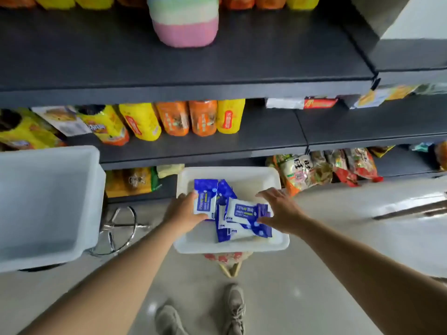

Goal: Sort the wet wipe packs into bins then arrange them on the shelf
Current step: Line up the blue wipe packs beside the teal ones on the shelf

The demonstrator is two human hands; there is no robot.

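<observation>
Reaching into the white bin (278,240) | my left hand (183,209) grips a blue pack (205,199) at the pile's left | my right hand (280,209), fingers spread, touches another pack (244,211) | second bin (48,201) sits left

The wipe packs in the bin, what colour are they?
Blue and white wipe packs, seen in the head view.
</observation>
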